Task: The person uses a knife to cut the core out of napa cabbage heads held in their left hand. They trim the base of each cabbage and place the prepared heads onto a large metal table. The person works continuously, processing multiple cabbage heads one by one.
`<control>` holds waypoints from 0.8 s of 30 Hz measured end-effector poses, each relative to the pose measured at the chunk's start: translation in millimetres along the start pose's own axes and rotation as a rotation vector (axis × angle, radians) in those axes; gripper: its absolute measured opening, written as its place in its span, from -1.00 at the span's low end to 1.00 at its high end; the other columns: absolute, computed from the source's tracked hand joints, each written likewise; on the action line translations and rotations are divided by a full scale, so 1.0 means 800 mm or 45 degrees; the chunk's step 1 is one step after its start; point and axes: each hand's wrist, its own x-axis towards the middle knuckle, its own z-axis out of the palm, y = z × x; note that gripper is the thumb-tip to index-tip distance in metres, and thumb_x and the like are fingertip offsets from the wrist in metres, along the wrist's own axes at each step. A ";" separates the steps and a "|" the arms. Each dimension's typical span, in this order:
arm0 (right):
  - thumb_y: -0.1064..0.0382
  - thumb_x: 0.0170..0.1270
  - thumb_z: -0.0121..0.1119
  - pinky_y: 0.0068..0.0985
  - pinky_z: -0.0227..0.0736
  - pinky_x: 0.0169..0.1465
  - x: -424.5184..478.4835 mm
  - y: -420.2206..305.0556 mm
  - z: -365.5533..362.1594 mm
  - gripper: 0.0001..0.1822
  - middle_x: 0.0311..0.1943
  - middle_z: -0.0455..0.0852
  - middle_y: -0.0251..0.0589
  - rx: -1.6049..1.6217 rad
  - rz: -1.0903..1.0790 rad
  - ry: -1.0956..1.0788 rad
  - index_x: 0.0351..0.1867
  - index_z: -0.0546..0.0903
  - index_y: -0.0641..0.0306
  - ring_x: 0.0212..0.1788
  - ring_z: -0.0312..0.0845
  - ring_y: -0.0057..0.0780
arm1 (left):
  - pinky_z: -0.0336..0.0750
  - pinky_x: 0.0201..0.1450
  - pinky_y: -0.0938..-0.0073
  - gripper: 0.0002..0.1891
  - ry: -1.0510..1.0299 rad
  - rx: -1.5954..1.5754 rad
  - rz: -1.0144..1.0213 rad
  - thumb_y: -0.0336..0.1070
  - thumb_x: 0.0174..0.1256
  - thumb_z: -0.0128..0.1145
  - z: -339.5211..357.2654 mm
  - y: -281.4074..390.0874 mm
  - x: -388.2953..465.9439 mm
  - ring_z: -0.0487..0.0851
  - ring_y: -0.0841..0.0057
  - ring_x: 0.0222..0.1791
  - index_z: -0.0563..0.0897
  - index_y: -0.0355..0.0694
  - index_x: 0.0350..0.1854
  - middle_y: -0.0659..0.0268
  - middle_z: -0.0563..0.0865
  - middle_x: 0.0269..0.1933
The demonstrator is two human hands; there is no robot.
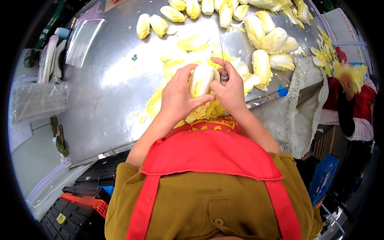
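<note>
My left hand (177, 91) is wrapped around a small napa cabbage head (201, 79), its thumb along the near end. My right hand (229, 87) grips a thin-bladed knife (222, 54) whose blade points away from me across the table. The thumb of that same hand touches a pale leaf at the right side of the head. Under both hands lies a heap of loose yellow cabbage leaves (154, 102), reaching to the table's near edge. Most of the knife's handle is hidden in the right hand.
Several cabbage heads (274, 40) lie on the steel table (90, 114), at right and along the back. Plastic bags (84, 43) are at left. A woven sack (277, 120) hangs at the right edge. Beyond it a person's hand (348, 90) holds leaves. Black crates (72, 216) stand lower left.
</note>
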 end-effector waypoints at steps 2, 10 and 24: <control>0.40 0.00 0.11 -0.56 0.49 -0.22 -0.001 -0.007 -0.001 -0.46 -0.29 0.61 -0.22 -0.060 -0.067 -0.013 0.14 0.53 0.32 -0.32 0.53 -0.53 | 0.51 0.05 0.41 -0.23 -0.053 -0.144 -0.120 -0.20 -0.13 0.57 0.005 -0.005 0.000 0.61 0.34 0.09 0.44 -0.18 0.19 0.20 0.64 0.05; 0.33 0.03 0.25 -0.52 0.51 -0.14 -0.006 -0.007 -0.002 -0.42 -0.16 0.65 -0.17 -0.038 -0.155 -0.115 0.18 0.48 0.37 -0.25 0.56 -0.47 | 0.50 0.03 0.37 -0.41 0.029 -0.134 -0.020 -0.28 -0.03 0.42 -0.002 -0.008 0.000 0.62 0.27 -0.03 0.53 -0.24 0.13 0.17 0.60 -0.05; 0.27 0.09 0.38 -0.71 0.40 -0.30 -0.005 -0.016 -0.018 -0.44 -0.10 0.60 -0.37 0.216 -0.005 -0.361 0.16 0.52 0.35 -0.39 0.43 -0.79 | 0.37 0.26 0.41 -0.44 -0.205 -0.901 -0.158 -0.40 0.24 0.12 -0.002 -0.036 -0.002 0.52 0.40 0.20 0.36 -0.32 0.32 0.15 0.56 0.20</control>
